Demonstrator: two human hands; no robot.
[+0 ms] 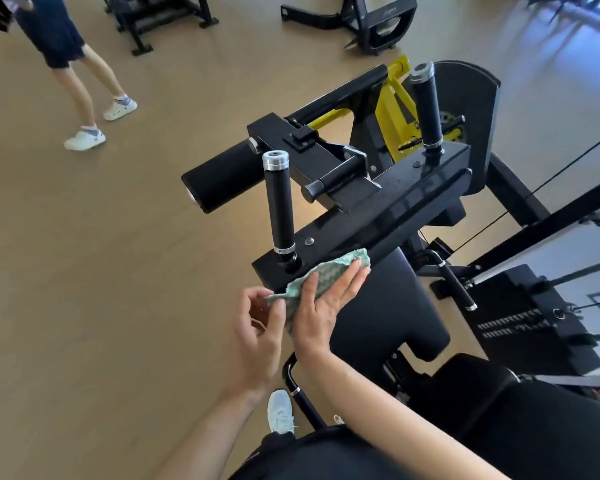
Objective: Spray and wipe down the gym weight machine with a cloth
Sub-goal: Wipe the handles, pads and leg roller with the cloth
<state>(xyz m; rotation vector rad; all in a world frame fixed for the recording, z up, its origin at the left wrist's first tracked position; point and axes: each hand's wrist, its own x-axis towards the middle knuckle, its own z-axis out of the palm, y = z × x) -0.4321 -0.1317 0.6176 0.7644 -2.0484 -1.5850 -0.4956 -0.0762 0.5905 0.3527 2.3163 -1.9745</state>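
green cloth (335,264) under flat right fingers (353,280); left fingers (277,318) pinch its corner.

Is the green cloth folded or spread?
Mostly spread: the cloth lies under the flat right hand; left hand pinches its end.

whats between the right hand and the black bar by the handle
The cloth, in the head view: the right hand presses it flat against the near edge of the bar; the left hand pinches its end.

Centre frame, the right grip (326,306) presses a green cloth (335,264) flat against a bar of the black weight machine (378,216); the left grip (257,327) pinches the cloth's lower-left corner.
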